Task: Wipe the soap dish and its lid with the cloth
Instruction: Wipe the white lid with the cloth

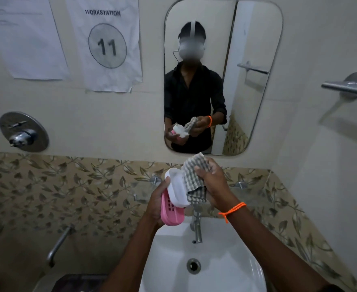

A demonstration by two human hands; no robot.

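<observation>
My left hand (pixel 157 202) holds both soap dish parts above the sink: the pink slotted soap dish (pixel 171 212) underneath and the white lid (pixel 176 187) stacked over it, tilted toward me. My right hand (pixel 212 184), with an orange thread at the wrist, grips a bunched grey checked cloth (pixel 193 178). The cloth presses against the right edge of the white lid. The mirror shows the same grip from the front.
A white sink (pixel 226 249) with a chrome tap (pixel 197 225) lies directly below my hands. A wall mirror (pixel 257 60) hangs ahead, a towel bar (pixel 350 86) on the right wall, a shower mixer (pixel 23 132) and spout (pixel 58 245) on the left.
</observation>
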